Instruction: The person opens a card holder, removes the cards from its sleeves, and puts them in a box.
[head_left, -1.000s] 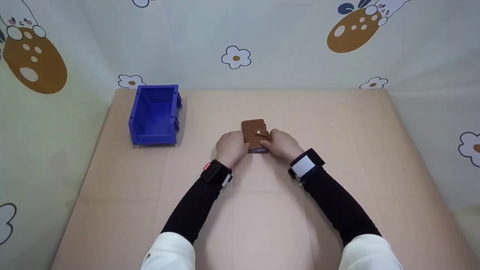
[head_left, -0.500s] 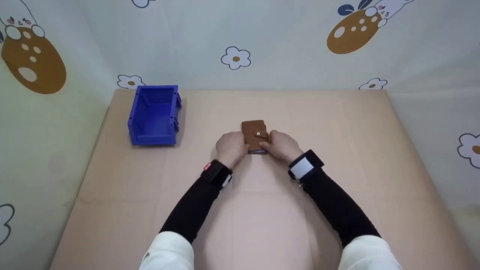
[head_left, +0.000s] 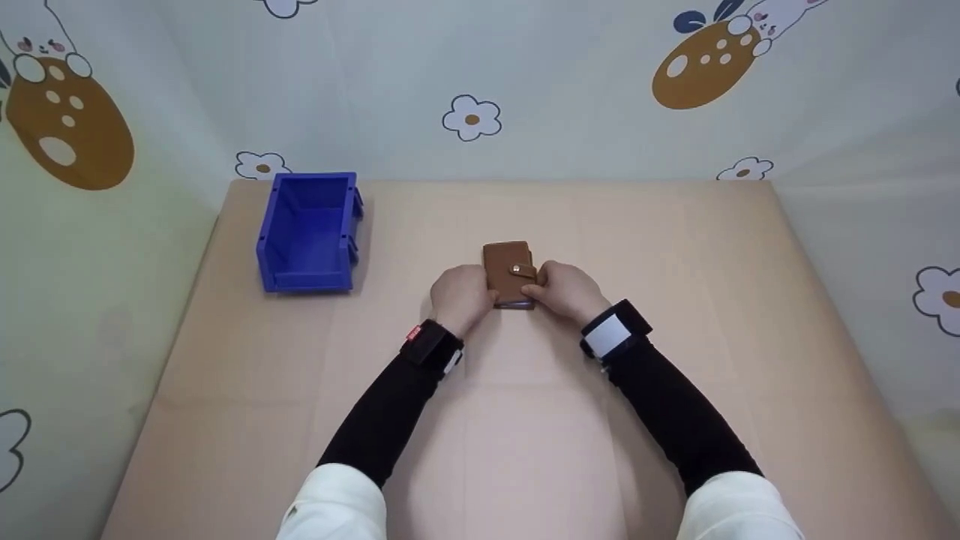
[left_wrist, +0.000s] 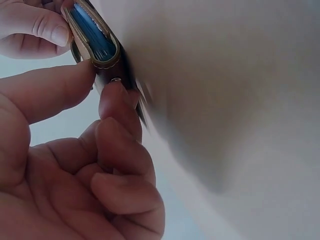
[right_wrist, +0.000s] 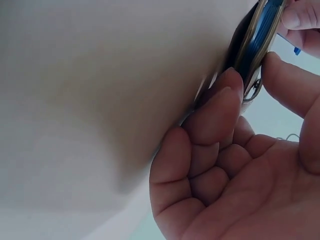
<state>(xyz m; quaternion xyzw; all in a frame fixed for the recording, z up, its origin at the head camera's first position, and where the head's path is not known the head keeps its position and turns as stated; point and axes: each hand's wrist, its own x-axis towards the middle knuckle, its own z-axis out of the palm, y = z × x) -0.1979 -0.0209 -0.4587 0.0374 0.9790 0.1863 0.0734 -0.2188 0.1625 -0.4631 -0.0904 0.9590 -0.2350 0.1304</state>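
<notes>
A small brown leather card wallet with a snap strap lies between both hands near the middle of the table. My left hand pinches its left edge, and my right hand pinches the opposite edge beside the strap, thumb on the cover. In the left wrist view the wallet shows its folded spine and blue inner layers, held between thumb and curled forefinger. Those layers also face the camera in the right wrist view, where the right fingers lie under the wallet. Whether it touches the table is unclear.
At the back left of the table stands a blue plastic bin, its open front towards me. The table has a beige cover. A patterned pale curtain hangs behind it and along both sides.
</notes>
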